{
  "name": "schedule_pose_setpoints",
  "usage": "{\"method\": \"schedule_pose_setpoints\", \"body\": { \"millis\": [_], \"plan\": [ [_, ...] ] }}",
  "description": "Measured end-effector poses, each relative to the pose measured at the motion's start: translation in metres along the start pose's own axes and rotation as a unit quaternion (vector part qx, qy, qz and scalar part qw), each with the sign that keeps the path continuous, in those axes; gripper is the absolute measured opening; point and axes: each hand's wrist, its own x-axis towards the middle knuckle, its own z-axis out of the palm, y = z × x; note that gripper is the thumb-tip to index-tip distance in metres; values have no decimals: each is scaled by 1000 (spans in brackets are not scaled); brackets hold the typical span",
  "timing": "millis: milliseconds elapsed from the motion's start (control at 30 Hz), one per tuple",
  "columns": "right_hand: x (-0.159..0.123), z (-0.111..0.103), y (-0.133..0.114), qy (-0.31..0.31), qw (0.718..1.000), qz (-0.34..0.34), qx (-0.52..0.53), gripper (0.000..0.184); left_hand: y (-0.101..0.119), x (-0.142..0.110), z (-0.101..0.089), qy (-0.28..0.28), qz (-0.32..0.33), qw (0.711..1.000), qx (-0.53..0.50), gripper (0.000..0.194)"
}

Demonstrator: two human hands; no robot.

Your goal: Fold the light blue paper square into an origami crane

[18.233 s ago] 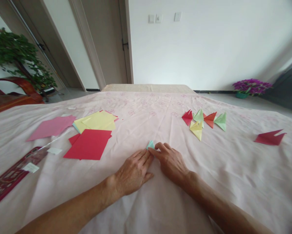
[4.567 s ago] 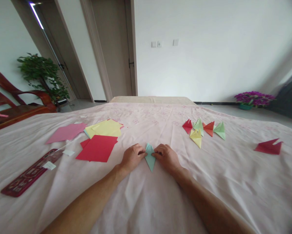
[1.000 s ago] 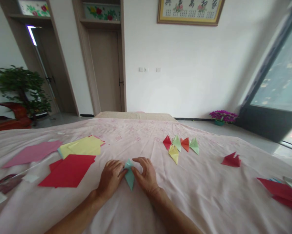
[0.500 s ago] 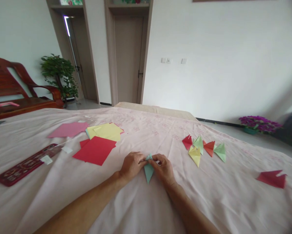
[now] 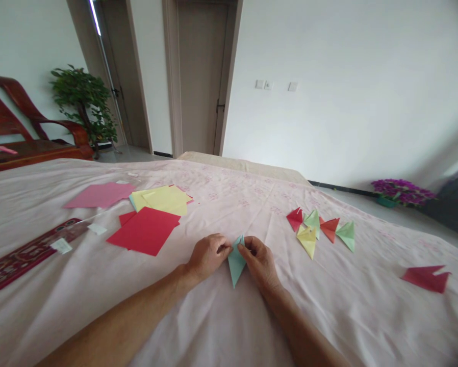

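Observation:
A folded teal origami paper (image 5: 236, 264), narrowing to a point toward me, is between my hands above the pink cloth. My left hand (image 5: 210, 255) has its fingers curled, thumb and forefinger pinching the paper's left edge. On the other side, my right hand (image 5: 258, 259) pinches the upper right part between thumb and fingers. Two small tips stand up at the paper's top. To the right lie folded paper pieces: a red one (image 5: 295, 219), a yellow one (image 5: 307, 241), an orange one (image 5: 330, 229) and light green ones (image 5: 346, 235).
Left of my hands are red sheets (image 5: 145, 230), yellow sheets (image 5: 162, 199) and pink sheets (image 5: 99, 195). A dark red patterned case (image 5: 30, 255) lies at far left. A larger folded red paper (image 5: 426, 279) is at right. Pink floral cloth (image 5: 213, 326) covers the surface.
My fingers have shifted apart at the paper's top, so more of the teal paper shows. The camera view has tilted slightly downward and turned.

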Motion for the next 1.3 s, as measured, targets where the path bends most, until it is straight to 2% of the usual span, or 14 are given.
{"method": "schedule_pose_setpoints", "body": {
  "millis": [633, 733, 833, 933, 1300],
  "plan": [
    [3, -2, -5, 45, 999, 5, 4, 21, 0, 3, 3, -20, -7, 999, -33, 9],
    [2, -1, -6, 58, 998, 6, 3, 21, 0, 2, 4, 7, -14, 998, -53, 3],
    [2, 0, -7, 70, 998, 2, -3, 17, 2, -1, 5, 40, -5, 996, -76, 9],
    [1, 0, -7, 64, 998, -6, -11, 16, 3, -2, 5, 32, 11, 996, -80, 8],
    [0, 0, -11, 17, 999, -12, 27, 11, 1, -1, 7, 24, -14, 994, -103, 4]
  ]
}}
